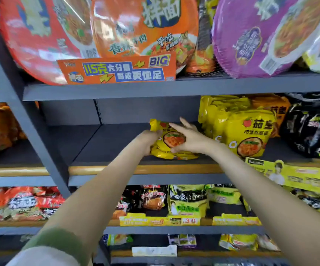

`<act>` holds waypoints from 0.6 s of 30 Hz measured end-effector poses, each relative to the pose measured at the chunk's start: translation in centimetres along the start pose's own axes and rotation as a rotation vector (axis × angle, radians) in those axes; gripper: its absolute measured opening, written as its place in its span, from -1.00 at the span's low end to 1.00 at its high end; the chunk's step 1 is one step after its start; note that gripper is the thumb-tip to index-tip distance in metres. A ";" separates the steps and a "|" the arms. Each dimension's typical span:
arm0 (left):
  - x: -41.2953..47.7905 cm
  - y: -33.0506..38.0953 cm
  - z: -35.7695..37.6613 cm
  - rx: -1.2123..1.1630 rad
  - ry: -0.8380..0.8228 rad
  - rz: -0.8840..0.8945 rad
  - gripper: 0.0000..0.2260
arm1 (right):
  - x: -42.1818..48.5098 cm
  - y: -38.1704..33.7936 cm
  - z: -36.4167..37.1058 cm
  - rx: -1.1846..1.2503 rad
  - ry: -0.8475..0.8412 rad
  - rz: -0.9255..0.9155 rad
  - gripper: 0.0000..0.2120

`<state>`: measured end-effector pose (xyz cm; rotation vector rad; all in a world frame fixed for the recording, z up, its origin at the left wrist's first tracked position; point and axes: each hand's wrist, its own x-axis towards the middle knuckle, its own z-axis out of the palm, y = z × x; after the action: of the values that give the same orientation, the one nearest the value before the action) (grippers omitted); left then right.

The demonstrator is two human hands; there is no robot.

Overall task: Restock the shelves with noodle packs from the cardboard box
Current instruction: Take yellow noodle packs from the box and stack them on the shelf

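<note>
Green-cuffed sleeve (55, 244) and two bare forearms reach up to the middle shelf (117, 143). The left hand (150, 140) curls round the left edge of one yellow noodle pack (169, 140) lying there. The right hand (191, 140) presses its front, fingers spread straight. It is best slid right, flush against at least two matching packs (247, 135).

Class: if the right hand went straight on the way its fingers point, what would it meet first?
The right hand rests on the yellow noodle pack; beyond it, probably the grey back panel, though depth is unclear.
</note>
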<state>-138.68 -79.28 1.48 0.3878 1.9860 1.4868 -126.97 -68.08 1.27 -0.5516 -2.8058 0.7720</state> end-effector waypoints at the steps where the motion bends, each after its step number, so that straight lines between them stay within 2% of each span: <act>1: 1.3 -0.4 -0.1 0.013 -0.019 -0.006 -0.68 | 0.7 0.3 0.2 0.014 -0.031 0.010 -0.13; 4: 2.5 -0.7 -0.3 0.185 -0.045 0.007 -0.64 | 2.2 0.6 0.6 0.020 -0.121 0.047 -0.15; 8: 2.4 -0.3 0.2 0.766 0.109 0.192 -0.46 | 3.4 0.6 1.1 -0.045 -0.185 0.077 -0.13; 9: 2.2 -0.3 0.2 0.826 0.062 0.258 -0.40 | 3.5 0.6 1.2 -0.066 -0.201 0.070 -0.13; 11: 2.0 -0.5 0.1 0.937 -0.154 0.384 -0.38 | 3.6 0.5 1.2 -0.125 -0.241 0.051 -0.12; 13: 2.0 -0.9 -0.4 1.028 -0.303 0.395 -0.35 | 3.6 0.4 1.0 -0.182 -0.275 0.034 -0.11; 18: 2.7 -1.4 -1.4 1.008 -0.305 0.572 -0.33 | 4.2 1.3 1.8 -0.167 -0.187 -0.047 -0.08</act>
<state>-141.50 -79.25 -0.38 1.5904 2.3189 0.4923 -130.87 -66.22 -0.58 -0.4592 -3.0640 0.6123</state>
